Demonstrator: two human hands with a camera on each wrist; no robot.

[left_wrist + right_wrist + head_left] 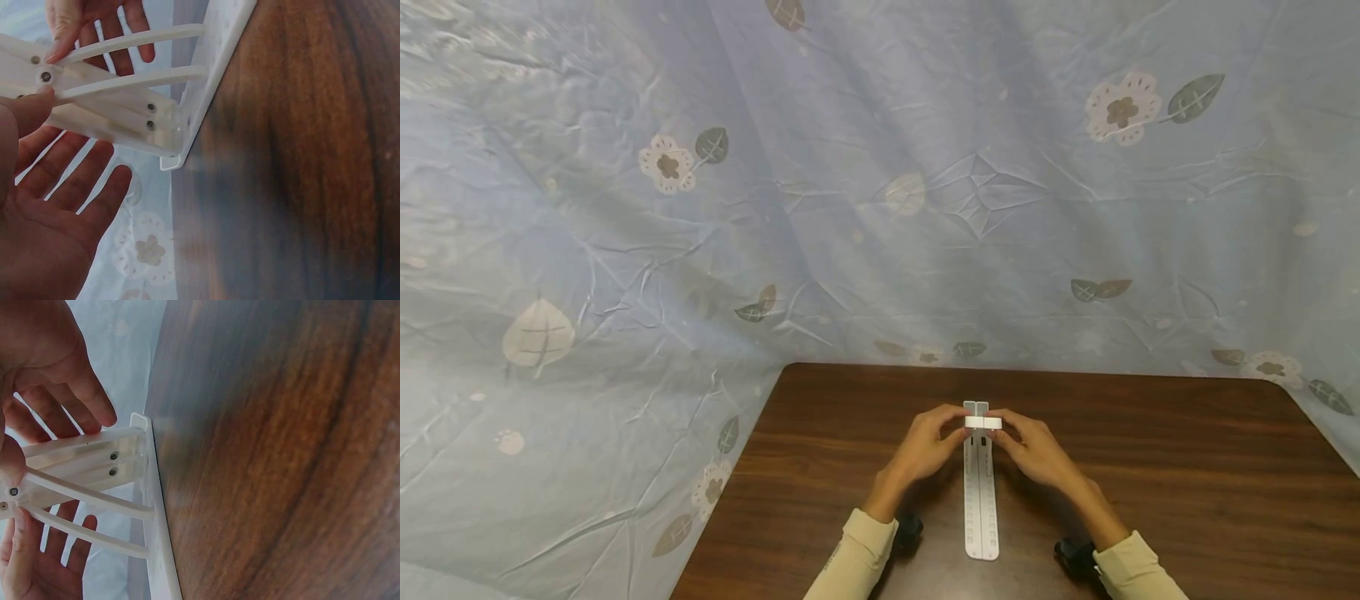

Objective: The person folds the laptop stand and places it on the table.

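A long white plastic folding stand (981, 500) lies lengthwise on the brown wooden table (1187, 475). Its hinged arms are raised at the far end (982, 422). My left hand (934, 435) pinches that raised end from the left, and my right hand (1032, 443) pinches it from the right. In the left wrist view my left thumb (28, 109) presses by a rivet on the white arms (125, 94), with my other fingers spread straight below. In the right wrist view my right hand (53, 369) is at the riveted arms (94, 465); the base strip (159, 544) stands on edge along the table.
A crumpled pale blue cloth with flower and leaf prints (850, 183) hangs behind the table and down its left side. The table's far edge (1015, 369) runs just beyond my hands. Dark wrist-worn cameras (910, 529) sit at my cream sleeves.
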